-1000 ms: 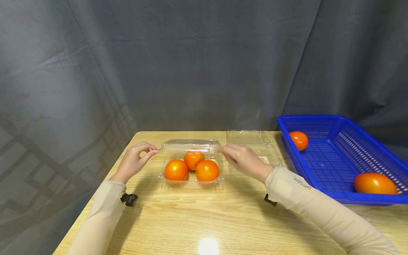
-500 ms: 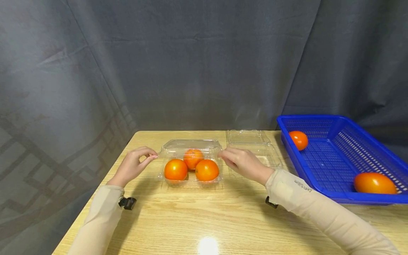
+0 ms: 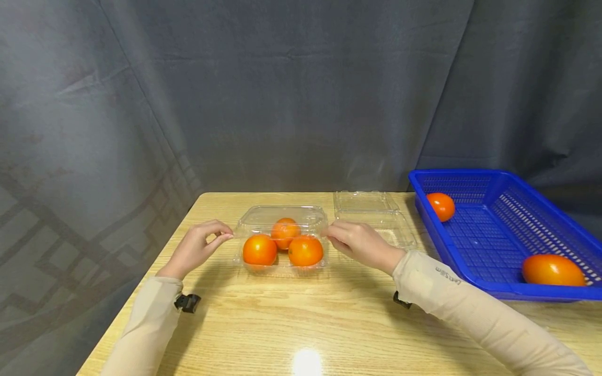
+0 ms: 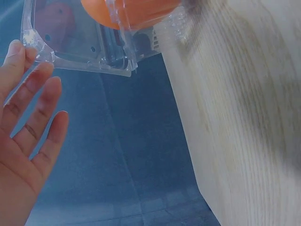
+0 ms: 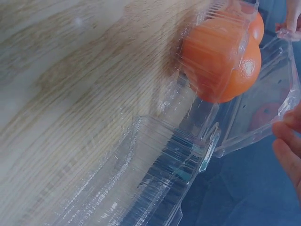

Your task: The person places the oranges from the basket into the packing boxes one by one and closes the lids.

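Note:
Three oranges [image 3: 259, 250] sit in a clear plastic clamshell box [image 3: 282, 271], two in front and one behind. Its hinged lid [image 3: 277, 213] leans forward at a slant, partly over the rear orange. My left hand [image 3: 197, 248] pinches the lid's left corner between thumb and forefinger; in the left wrist view the other fingers [image 4: 54, 132] are spread. At the opposite corner, my right hand [image 3: 362, 244] pinches the lid's edge, and the right wrist view catches its fingertips [image 5: 285, 127] there. The front oranges show below the lid's edge.
Behind my right hand lies a second clear clamshell [image 3: 397, 230], standing open. To the right is a blue plastic basket [image 3: 494, 292] with one orange [image 3: 441, 207] at its far left and another [image 3: 554, 270] near the front. A grey curtain [image 3: 291, 104] hangs behind the wooden table [image 3: 282, 324].
The lid has tipped forward and down toward the oranges, its front edge lowering over the rear one. Both hands have moved slightly down with it; the oranges and basket stay put.

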Demonstrator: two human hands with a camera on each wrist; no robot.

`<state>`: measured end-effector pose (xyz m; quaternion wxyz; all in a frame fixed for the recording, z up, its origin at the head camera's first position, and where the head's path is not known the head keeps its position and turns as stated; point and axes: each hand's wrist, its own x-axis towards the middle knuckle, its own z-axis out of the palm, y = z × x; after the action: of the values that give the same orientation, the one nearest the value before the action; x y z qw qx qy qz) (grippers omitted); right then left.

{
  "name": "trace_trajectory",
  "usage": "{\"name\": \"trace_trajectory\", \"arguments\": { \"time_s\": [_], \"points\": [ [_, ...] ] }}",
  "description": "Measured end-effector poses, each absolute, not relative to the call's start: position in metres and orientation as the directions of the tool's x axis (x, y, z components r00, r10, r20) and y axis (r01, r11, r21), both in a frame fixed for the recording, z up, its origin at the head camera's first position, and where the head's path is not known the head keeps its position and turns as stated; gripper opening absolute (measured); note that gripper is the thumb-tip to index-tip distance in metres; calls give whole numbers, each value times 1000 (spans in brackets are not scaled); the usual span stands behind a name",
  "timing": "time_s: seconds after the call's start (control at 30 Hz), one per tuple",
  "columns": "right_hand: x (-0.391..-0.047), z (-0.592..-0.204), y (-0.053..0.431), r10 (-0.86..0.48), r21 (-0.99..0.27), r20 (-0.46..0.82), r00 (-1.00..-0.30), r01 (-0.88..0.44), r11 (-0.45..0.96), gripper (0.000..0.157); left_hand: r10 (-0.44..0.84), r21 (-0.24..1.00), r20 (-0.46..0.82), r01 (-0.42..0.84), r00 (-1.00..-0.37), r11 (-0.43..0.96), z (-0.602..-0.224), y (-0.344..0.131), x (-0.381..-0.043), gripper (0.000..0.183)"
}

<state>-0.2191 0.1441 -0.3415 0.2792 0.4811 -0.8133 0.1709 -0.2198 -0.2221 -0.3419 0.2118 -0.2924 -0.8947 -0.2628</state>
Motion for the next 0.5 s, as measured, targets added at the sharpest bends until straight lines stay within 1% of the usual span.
{"name": "trace_trajectory", "arguments": {
  "time_s": [0.27,0.5],
  "points": [
    [-217,-345,145,-697,-8,594,-401,-870,493,20,420,356,525,640,-740,681,-346,-223,-218,5],
    [-215,-348,146,-718,-8,571,-399,-877,480,16,428,381,507,640,-749,667,-349,-225,-218,4]
  ]
}}
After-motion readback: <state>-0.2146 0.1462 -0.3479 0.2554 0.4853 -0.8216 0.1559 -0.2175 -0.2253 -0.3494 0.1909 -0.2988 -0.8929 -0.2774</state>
